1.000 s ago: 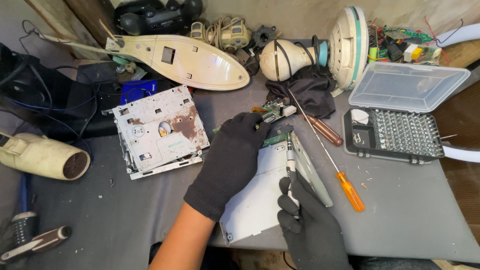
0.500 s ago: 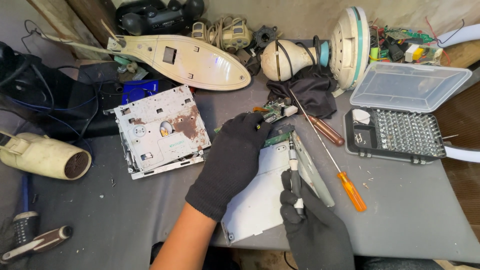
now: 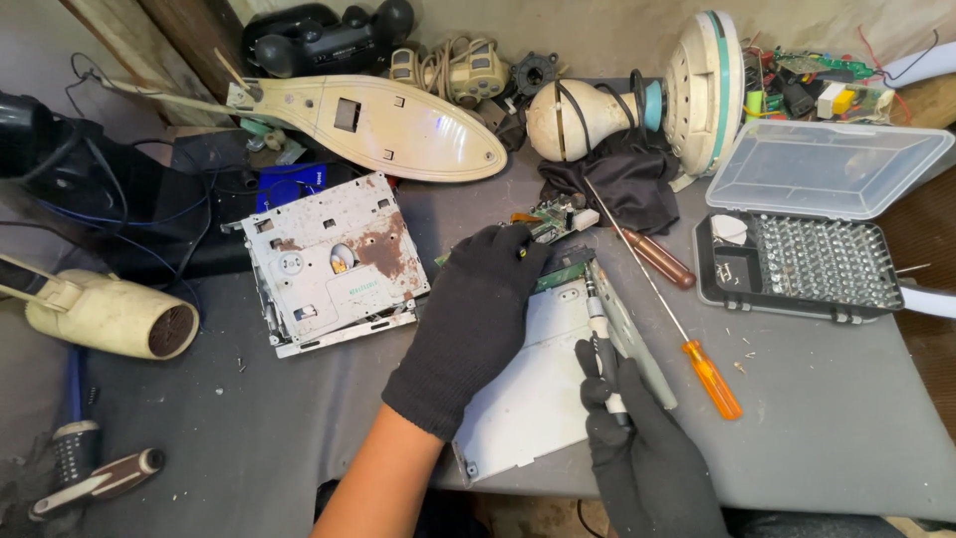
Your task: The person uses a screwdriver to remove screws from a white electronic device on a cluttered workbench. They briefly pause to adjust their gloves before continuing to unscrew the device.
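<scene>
Both my hands wear black gloves. My left hand [image 3: 468,319] presses flat on a grey metal drive casing [image 3: 528,399] lying on the grey table, fingers reaching a green circuit board [image 3: 563,267] at its far end. My right hand [image 3: 642,448] grips a small silver precision screwdriver [image 3: 597,319], its tip pointing up at the board's edge. A rusty metal drive chassis [image 3: 334,259] lies to the left of my left hand.
An orange-handled screwdriver [image 3: 697,359] and a brown-handled one [image 3: 657,257] lie to the right. An open bit-set case [image 3: 807,264] sits at the far right. A cream hair dryer [image 3: 110,319], a cream plastic shell [image 3: 388,125], a fan part [image 3: 637,105] and cables crowd the back and left.
My right hand has shifted slightly with the small screwdriver against the casing. My left hand stays on the casing.
</scene>
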